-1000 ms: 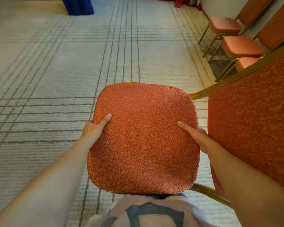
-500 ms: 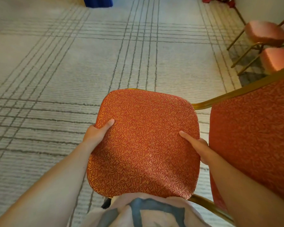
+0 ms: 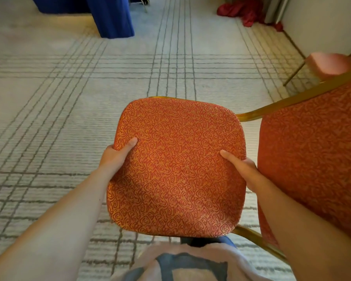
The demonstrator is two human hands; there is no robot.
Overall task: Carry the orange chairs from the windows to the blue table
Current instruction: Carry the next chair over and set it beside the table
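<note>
**Orange chair held at both sides of the seat, over carpet**

Carpet (image 3: pixel 55 110): pale, ribbed, crossed by bands of dark grid lines; fills most of the head view.

Table (image 3: pixel 111 15): top left, far end of the carpet; only its blue floor-length cloth shows.

Red cloth (image 3: pixel 243 11): heap on the floor, top right, against the wall (image 3: pixel 322 23).

Chair (image 3: pixel 176 169): orange patterned seat, centre of view, just in front of the person's torso. Backrest stands at the right edge. Gold frame shows at the seat's far edge, between seat and backrest, and below the seat's near right corner. Legs hidden under the seat; whether they touch the carpet cannot be told.

Left hand (image 3: pixel 115 157): clamped on the seat's left edge, thumb lying on top, fingers curled under and out of sight.

Right hand (image 3: pixel 242 169): clamped on the seat's right edge, between seat and backrest, thumb on top, fingers hidden under.

Second chair (image 3: pixel 330 63): orange seat, gold leg, upper right by the wall, well apart from the table.

Shirt (image 3: pixel 182 262): pale with dark print, bottom centre.
</note>
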